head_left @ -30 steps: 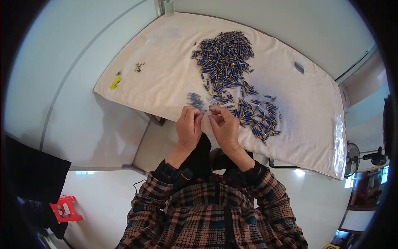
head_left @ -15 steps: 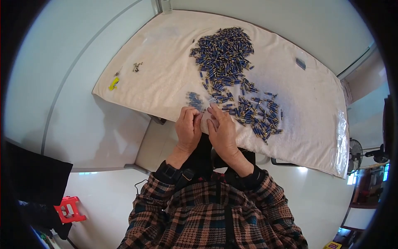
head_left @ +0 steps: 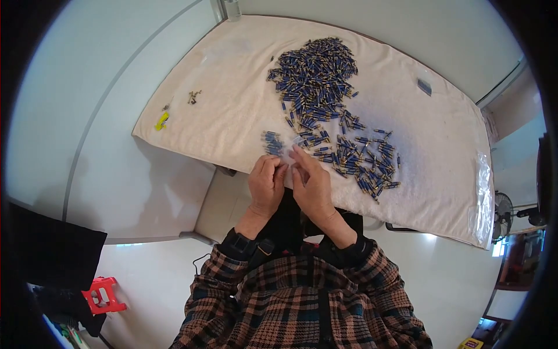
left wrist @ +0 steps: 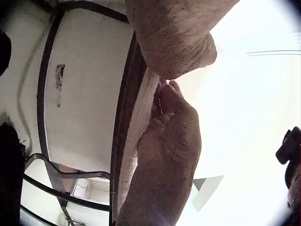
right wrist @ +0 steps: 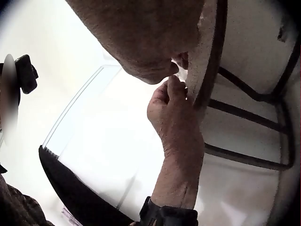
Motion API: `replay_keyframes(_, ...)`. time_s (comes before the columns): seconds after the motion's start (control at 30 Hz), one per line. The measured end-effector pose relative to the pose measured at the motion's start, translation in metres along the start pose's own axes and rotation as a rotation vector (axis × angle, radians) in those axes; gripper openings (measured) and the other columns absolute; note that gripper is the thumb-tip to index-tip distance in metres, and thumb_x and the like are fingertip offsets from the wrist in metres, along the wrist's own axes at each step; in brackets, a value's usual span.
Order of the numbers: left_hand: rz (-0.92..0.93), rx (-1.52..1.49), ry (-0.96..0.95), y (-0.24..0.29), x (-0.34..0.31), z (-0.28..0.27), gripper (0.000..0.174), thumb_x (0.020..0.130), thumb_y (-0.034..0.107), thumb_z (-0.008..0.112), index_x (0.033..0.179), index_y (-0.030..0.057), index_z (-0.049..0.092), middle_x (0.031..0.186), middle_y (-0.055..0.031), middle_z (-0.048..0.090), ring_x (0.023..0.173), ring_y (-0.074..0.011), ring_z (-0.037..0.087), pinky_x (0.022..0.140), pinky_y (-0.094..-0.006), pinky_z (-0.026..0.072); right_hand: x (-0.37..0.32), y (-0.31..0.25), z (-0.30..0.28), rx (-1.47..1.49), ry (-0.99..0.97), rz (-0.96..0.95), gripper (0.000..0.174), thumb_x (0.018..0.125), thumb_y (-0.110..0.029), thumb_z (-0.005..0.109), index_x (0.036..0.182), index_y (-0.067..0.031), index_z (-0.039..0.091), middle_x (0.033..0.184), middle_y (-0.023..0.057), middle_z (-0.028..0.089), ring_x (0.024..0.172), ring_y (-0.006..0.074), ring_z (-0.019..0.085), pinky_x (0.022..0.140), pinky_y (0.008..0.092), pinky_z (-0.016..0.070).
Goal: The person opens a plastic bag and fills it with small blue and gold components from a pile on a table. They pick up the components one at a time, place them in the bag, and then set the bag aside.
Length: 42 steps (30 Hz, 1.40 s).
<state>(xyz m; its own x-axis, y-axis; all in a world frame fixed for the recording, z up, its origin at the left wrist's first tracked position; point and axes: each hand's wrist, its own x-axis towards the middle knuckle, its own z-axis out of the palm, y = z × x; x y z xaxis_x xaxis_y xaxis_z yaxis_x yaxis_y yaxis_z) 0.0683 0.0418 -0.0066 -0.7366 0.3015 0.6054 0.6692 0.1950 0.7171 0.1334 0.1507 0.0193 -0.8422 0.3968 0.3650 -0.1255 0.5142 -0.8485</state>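
Observation:
My left hand [head_left: 267, 185] pinches the edge of a small clear plastic bag [head_left: 289, 156] between thumb and curled fingers over the table's near edge. Facing it, my right hand [head_left: 314, 186] reaches its index finger forward along the plastic, with the thumb lower down and a thin bright edge at its fingertips in the left wrist view. A few blue-and-gold plug connectors [head_left: 272, 142] lie in a small group just beyond the left fingers, looking slightly hazy. The fingertips of both hands nearly meet. Much of the bag is hidden by the fingers.
A large heap of blue connectors [head_left: 314, 75] covers the middle of the cream cloth [head_left: 221, 87], trailing to a looser spread [head_left: 366, 160] at right. Small metal pieces [head_left: 194, 97] and a yellow item [head_left: 161, 121] lie left. A clear plastic sheet [head_left: 483, 198] hangs at the right edge.
My right hand's index finger has straightened and moved forward, away from the thumb. The left hand keeps its pinch almost in place. The connector heap has not been disturbed.

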Motion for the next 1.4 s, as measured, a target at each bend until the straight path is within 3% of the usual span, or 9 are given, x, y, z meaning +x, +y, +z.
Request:
replay_keyframes(0.1, -0.071, -0.108, -0.021, 0.003, 0.0, -0.009, 0.01, 0.083, 0.002, 0.061, 0.093, 0.0004, 0.058, 0.091, -0.0131, 0.058, 0.071, -0.0308, 0.058, 0.062, -0.0353, 0.0477, -0.003, -0.001, -0.004, -0.039, 0.036, -0.051, 0.046, 0.082, 0.003, 0.059, 0.127, -0.0032, 0.052, 0.1, 0.012, 0.068, 0.082, 0.024, 0.06, 0.07, 0.0294, 0.0491)
replay_keyframes(0.2, 0.099, 0.152, 0.122, -0.006, 0.006, -0.028, 0.013, 0.083, -0.001, 0.059, 0.096, 0.0008, 0.059, 0.094, -0.0122, 0.059, 0.076, -0.0306, 0.059, 0.066, -0.0361, 0.0487, -0.008, -0.002, -0.004, -0.121, 0.02, -0.056, 0.047, 0.081, 0.003, 0.06, 0.127, -0.0027, 0.052, 0.099, 0.0115, 0.068, 0.083, 0.0232, 0.06, 0.069, 0.0288, 0.0489)
replay_keyframes(0.33, 0.185, 0.218, 0.03, -0.02, 0.032, -0.041, 0.019, 0.082, -0.003, 0.058, 0.101, 0.0032, 0.06, 0.097, -0.0117, 0.059, 0.084, -0.0295, 0.059, 0.069, -0.0364, 0.0483, -0.006, -0.001, 0.001, -0.202, 0.015, -0.108, 0.054, 0.079, -0.001, 0.063, 0.13, -0.0026, 0.048, 0.099, 0.0102, 0.068, 0.088, 0.0297, 0.056, 0.079, 0.0375, 0.0472)
replay_keyframes(0.47, 0.0, 0.13, -0.121, -0.023, 0.04, -0.042, 0.025, 0.081, -0.001, 0.06, 0.105, 0.0066, 0.061, 0.096, -0.0102, 0.058, 0.089, -0.0279, 0.058, 0.069, -0.0362, 0.0477, -0.001, -0.004, 0.004, -0.27, 0.073, -0.17, 0.054, 0.08, 0.0, 0.063, 0.131, -0.0023, 0.047, 0.098, 0.0098, 0.068, 0.078, 0.0201, 0.061, 0.068, 0.0273, 0.0493)
replay_keyframes(0.57, 0.069, 0.241, -0.17, -0.022, 0.045, -0.039, 0.027, 0.08, 0.001, 0.062, 0.106, 0.0081, 0.062, 0.096, -0.0098, 0.057, 0.088, -0.0277, 0.058, 0.068, -0.0363, 0.0476, 0.006, -0.007, 0.001, -0.134, -0.038, 0.094, 0.061, 0.081, -0.002, 0.065, 0.136, -0.0032, 0.041, 0.103, 0.0101, 0.068, 0.066, 0.0153, 0.061, 0.062, 0.0265, 0.0505)
replay_keyframes(0.7, 0.097, 0.321, -0.224, -0.017, 0.05, -0.039, 0.03, 0.08, 0.004, 0.063, 0.109, 0.0086, 0.062, 0.097, -0.01, 0.057, 0.086, -0.0284, 0.059, 0.068, -0.0363, 0.048, 0.018, 0.0, 0.004, -0.013, -0.069, 0.147, 0.066, 0.083, 0.001, 0.064, 0.141, -0.0029, 0.034, 0.107, 0.0118, 0.067, 0.057, 0.0102, 0.059, 0.054, 0.0245, 0.0502)
replay_keyframes(0.87, 0.088, 0.338, -0.263, -0.02, 0.05, -0.039, 0.032, 0.08, 0.006, 0.063, 0.112, 0.0095, 0.062, 0.097, -0.0094, 0.057, 0.084, -0.0285, 0.059, 0.069, -0.0367, 0.0479, 0.027, -0.006, 0.004, 0.168, -0.124, 0.231, 0.069, 0.085, 0.003, 0.061, 0.144, -0.0025, 0.027, 0.107, 0.0138, 0.067, 0.058, 0.008, 0.059, 0.051, 0.0228, 0.0494)
replay_keyframes(1.03, 0.093, 0.353, -0.261, -0.019, 0.049, -0.038, 0.033, 0.08, 0.004, 0.063, 0.112, 0.0097, 0.062, 0.095, -0.0087, 0.058, 0.084, -0.0281, 0.059, 0.069, -0.0357, 0.0478, 0.031, -0.001, 0.003, 0.194, -0.212, 0.211, 0.069, 0.085, 0.004, 0.06, 0.144, -0.0022, 0.026, 0.106, 0.0129, 0.067, 0.056, 0.0089, 0.06, 0.051, 0.0227, 0.0496)
replay_keyframes(1.4, 0.165, 0.295, -0.206, -0.022, 0.046, -0.038, 0.023, 0.076, -0.003, 0.06, 0.096, 0.0062, 0.069, 0.089, -0.0088, 0.058, 0.079, -0.0269, 0.058, 0.064, -0.0342, 0.0478, 0.034, -0.002, -0.001, 0.135, -0.301, 0.177, 0.068, 0.085, 0.004, 0.061, 0.144, -0.0033, 0.028, 0.107, 0.0141, 0.067, 0.057, 0.009, 0.06, 0.053, 0.0221, 0.0501)
